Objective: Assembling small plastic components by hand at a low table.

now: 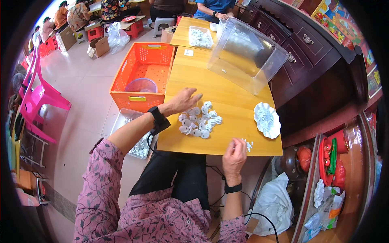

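My left hand (183,102) reaches over the wooden table (227,109) with its fingers stretched out, holding nothing that I can see. Just beyond its fingertips and below them lies a loose pile of round white plastic parts (205,134). At the table's near edge my right hand (235,157) has its fingers curled together. Whatever may be between them is hidden. Beside it lie a few tiny white pieces (249,145). A white wavy-edged dish (276,130) full of small pale pieces sits at the right edge.
A clear plastic box (253,86) stands tilted on the far right of the table. Behind is a tray (212,43) of white parts, near a person in a blue shirt (210,7). An orange crate (131,101) and pink chair (50,95) stand left; dark drawers (300,56) right.
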`<state>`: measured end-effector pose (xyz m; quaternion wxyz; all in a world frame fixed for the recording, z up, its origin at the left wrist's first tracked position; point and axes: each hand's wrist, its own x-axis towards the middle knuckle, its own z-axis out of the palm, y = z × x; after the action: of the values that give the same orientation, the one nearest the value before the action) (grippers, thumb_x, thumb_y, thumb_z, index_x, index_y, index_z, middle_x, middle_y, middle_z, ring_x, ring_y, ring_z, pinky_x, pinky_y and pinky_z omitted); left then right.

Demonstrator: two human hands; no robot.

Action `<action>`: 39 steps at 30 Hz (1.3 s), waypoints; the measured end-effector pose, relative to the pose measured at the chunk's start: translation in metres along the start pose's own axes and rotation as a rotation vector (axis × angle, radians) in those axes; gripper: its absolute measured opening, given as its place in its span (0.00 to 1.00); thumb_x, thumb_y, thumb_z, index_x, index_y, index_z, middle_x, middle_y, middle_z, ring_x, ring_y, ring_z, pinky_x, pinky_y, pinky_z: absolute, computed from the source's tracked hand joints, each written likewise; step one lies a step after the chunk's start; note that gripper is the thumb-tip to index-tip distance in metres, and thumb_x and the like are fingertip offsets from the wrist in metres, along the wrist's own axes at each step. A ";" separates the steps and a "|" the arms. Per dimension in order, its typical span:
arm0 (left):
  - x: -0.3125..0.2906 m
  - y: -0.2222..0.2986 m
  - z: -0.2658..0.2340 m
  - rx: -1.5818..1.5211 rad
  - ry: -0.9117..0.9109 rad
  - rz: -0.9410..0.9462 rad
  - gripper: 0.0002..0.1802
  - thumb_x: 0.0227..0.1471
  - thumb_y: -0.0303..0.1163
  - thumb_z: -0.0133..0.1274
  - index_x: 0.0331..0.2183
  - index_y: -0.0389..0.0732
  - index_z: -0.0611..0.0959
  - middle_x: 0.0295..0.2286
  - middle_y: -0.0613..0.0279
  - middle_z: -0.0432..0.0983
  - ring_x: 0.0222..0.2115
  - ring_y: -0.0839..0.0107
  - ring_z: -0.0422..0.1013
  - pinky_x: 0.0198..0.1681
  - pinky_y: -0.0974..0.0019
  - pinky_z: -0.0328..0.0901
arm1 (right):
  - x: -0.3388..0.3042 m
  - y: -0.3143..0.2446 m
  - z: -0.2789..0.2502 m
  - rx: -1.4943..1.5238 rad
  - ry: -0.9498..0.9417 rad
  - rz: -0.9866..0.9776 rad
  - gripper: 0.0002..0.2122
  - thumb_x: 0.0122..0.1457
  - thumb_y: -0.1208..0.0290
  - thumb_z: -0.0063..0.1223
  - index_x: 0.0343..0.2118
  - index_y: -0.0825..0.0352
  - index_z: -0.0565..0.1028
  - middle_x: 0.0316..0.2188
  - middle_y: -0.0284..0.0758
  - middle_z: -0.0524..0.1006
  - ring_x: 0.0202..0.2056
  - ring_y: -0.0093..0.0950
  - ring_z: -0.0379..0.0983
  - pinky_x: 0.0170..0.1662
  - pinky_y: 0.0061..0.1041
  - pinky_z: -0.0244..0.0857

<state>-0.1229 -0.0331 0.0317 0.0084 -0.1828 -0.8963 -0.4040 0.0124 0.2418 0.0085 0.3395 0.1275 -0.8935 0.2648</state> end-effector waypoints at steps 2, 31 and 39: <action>0.015 -0.025 -0.003 -0.161 0.278 -0.053 0.28 0.62 0.46 0.52 0.46 0.25 0.78 0.33 0.50 0.80 0.37 0.62 0.77 0.43 0.64 0.72 | -0.002 -0.021 0.017 0.090 -0.039 0.041 0.06 0.58 0.80 0.51 0.39 0.72 0.74 0.38 0.46 0.74 0.38 0.44 0.74 0.41 0.37 0.71; 0.300 -0.169 -0.112 -0.861 0.392 -0.512 0.32 0.59 0.43 0.56 0.47 0.21 0.68 0.37 0.38 0.73 0.31 0.51 0.80 0.31 0.57 0.79 | 0.013 -0.018 0.051 -0.039 -0.282 0.303 0.08 0.55 0.77 0.60 0.29 0.66 0.69 0.24 0.38 0.70 0.22 0.38 0.68 0.24 0.35 0.62; 0.348 -0.218 -0.105 -0.952 0.301 -0.456 0.28 0.59 0.36 0.52 0.49 0.21 0.66 0.41 0.34 0.71 0.32 0.44 0.79 0.32 0.52 0.79 | 0.019 -0.023 0.056 -0.007 -0.260 0.296 0.07 0.54 0.80 0.59 0.29 0.66 0.70 0.23 0.36 0.69 0.17 0.30 0.61 0.21 0.30 0.56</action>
<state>-0.5344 -0.1299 0.0022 -0.0350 0.0925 -0.6202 -0.7782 -0.0218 0.1904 -0.0049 0.1792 0.0266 -0.9397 0.2900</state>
